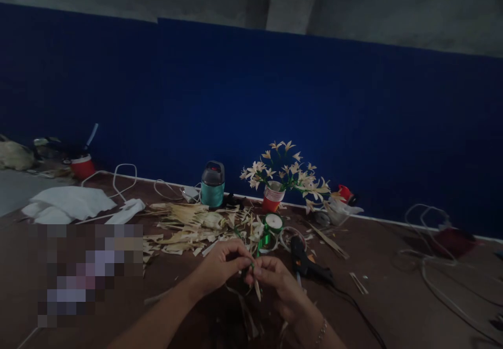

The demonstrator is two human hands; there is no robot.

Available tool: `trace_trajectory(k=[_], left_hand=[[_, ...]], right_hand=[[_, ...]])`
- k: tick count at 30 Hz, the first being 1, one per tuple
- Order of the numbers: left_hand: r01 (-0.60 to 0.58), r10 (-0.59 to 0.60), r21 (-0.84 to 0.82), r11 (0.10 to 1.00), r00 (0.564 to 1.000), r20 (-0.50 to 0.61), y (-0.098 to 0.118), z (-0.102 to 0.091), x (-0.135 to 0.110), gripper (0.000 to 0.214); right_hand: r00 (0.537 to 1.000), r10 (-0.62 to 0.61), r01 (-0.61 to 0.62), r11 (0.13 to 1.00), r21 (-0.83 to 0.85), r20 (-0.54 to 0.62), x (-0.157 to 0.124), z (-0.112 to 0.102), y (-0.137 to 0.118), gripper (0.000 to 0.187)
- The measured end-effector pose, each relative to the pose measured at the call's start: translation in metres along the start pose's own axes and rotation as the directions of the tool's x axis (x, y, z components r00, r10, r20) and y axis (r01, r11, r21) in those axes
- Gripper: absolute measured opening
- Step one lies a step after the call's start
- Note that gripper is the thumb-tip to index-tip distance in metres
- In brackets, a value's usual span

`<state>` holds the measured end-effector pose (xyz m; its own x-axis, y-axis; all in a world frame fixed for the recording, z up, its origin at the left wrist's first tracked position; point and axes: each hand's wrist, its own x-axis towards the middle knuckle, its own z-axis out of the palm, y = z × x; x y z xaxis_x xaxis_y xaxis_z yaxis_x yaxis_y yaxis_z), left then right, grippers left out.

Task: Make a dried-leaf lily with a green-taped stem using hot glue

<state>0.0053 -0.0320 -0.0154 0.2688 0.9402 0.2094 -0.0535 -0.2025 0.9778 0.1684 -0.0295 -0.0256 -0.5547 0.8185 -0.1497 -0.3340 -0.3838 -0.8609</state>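
My left hand [220, 269] and my right hand [277, 280] meet low in the middle of the brown table [393, 296]. Both are pinched on a thin green-wrapped stem [253, 271] with a pale straw strip hanging below it. Just beyond my fingers lies a roll of green ribbon tape [273, 223]. A black hot glue gun [304, 262] rests right of my right hand, its cord trailing toward me. A heap of dried straw leaves [192, 226] spreads out behind my left hand.
A red cup of pale handmade flowers [283, 178] stands by the blue wall. A teal jar [212, 184] sits left of it. White cloths [70, 205] and white cables lie at the left; more cables [428, 265] loop at the right. A blurred patch covers the near left.
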Motion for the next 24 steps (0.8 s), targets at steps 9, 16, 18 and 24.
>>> trace_trajectory(k=[9,16,18,24], left_hand=[[0.156,-0.171,-0.152,0.976,0.981,-0.089,-0.009,0.001,0.002,0.022],[0.163,-0.136,0.098,0.982,0.961,-0.241,-0.006,0.001,0.005,0.018],[0.165,-0.125,0.151,0.975,0.961,-0.247,-0.008,0.003,0.005,0.017],[0.126,-0.06,0.276,0.953,0.97,-0.235,-0.016,0.009,0.003,0.019]], right_hand=[[0.978,-0.136,0.085,0.95,-0.299,-0.155,0.002,-0.002,-0.005,0.031],[0.777,-0.629,0.273,0.365,-0.89,-0.02,-0.001,0.003,-0.005,0.012],[0.733,-0.678,0.228,0.165,-0.96,0.057,-0.004,0.008,-0.004,0.008],[0.681,-0.729,0.067,-0.023,-0.998,0.063,-0.005,0.016,0.003,0.009]])
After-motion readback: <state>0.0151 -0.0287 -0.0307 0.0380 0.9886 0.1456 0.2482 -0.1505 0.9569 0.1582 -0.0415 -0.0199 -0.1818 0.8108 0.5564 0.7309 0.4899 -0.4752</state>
